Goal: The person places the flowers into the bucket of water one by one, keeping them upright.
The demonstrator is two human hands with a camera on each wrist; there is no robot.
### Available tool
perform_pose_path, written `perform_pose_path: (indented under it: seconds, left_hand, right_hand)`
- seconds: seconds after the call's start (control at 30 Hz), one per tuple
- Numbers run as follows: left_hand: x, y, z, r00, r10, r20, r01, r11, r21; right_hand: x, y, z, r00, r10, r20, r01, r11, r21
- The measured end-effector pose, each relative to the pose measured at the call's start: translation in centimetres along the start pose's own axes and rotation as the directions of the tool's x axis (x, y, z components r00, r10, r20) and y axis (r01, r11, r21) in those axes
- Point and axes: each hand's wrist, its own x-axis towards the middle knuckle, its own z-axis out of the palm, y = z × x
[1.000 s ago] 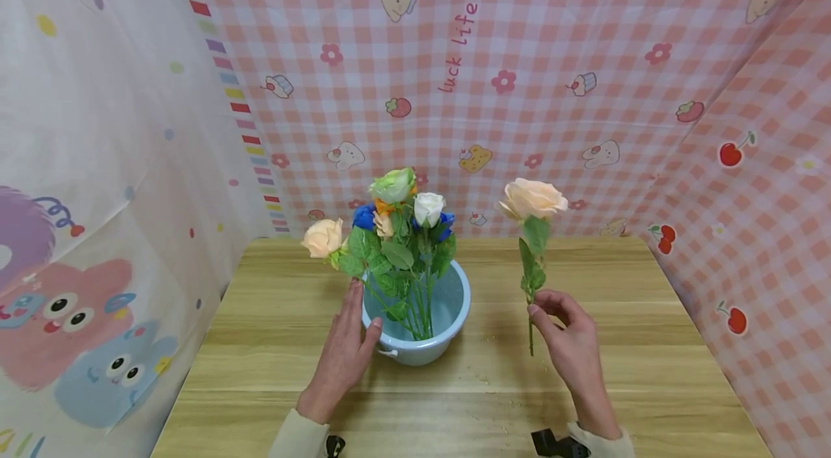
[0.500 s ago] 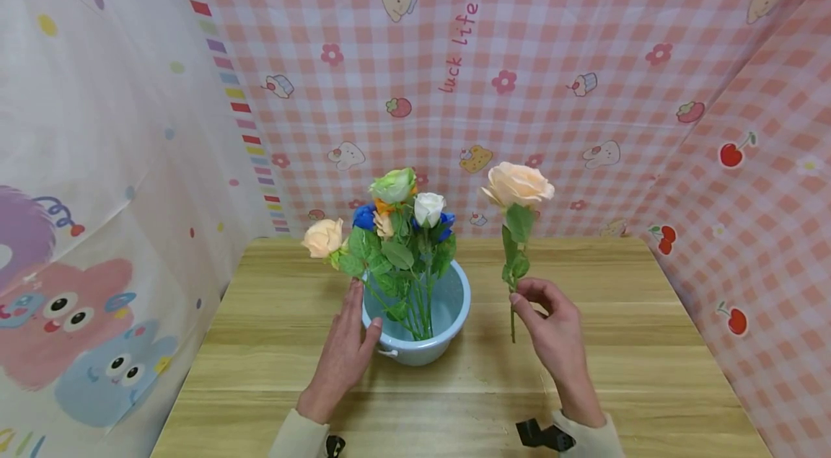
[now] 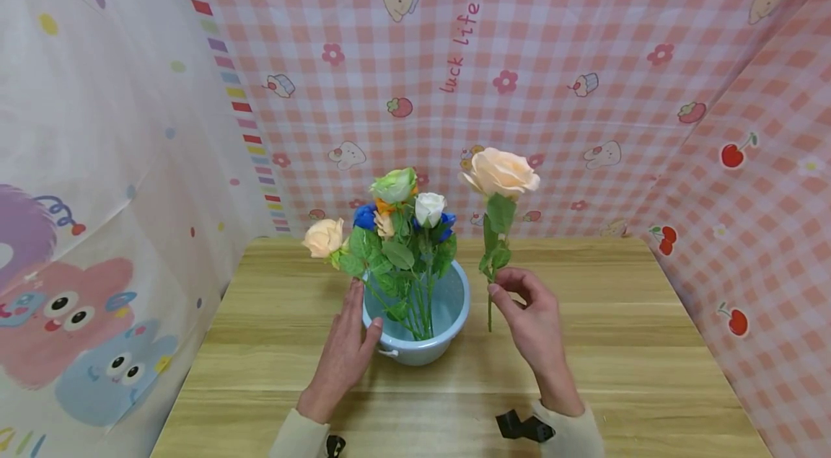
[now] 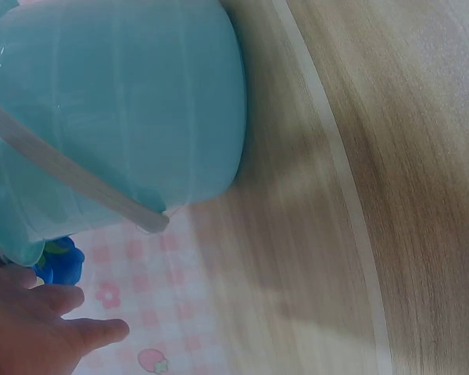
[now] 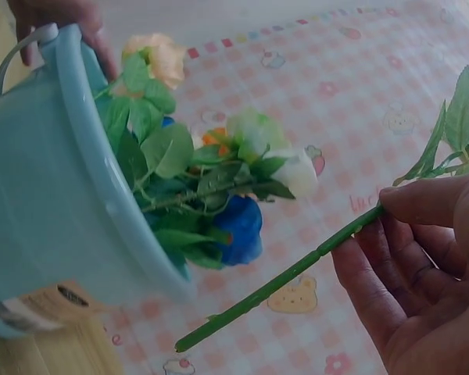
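Note:
A light blue bucket (image 3: 418, 351) stands on the table, holding several flowers on green stems. Among them are a white rose (image 3: 430, 210), a green-white rose (image 3: 393, 185), blue blooms (image 3: 365, 217) and a peach rose (image 3: 323, 238) leaning out over the left rim. My left hand (image 3: 343, 357) rests at the bucket's left side, fingers extended along the rim. To the right of the bucket, my right hand (image 3: 534, 317) pinches the stem of a larger peach rose (image 3: 503, 173) between thumb and fingers. That rose is upright, its cut stem end (image 5: 195, 337) pointing down beside the bucket.
The wooden table (image 3: 623, 342) extends around the bucket. A pink checked cloth (image 3: 552, 32) hangs behind it and on the right, and a white printed cloth (image 3: 143, 119) on the left. The bucket's white handle (image 4: 70, 168) hangs down its side.
My right hand has carried the large peach rose leftward and slightly up, closer to the bucket. The left hand and the bucket have stayed where they were.

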Motion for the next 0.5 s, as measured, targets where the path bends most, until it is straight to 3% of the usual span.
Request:
perform_pose_path:
  seconds: [0.5]
  left_hand:
    - [0.0,0.0,0.0,1.0,-0.004,0.006,0.004,1.0,0.0]
  right_hand:
    - [0.7,-1.0,3.1,0.999,-0.002,0.039,-0.001,0.997,0.079]
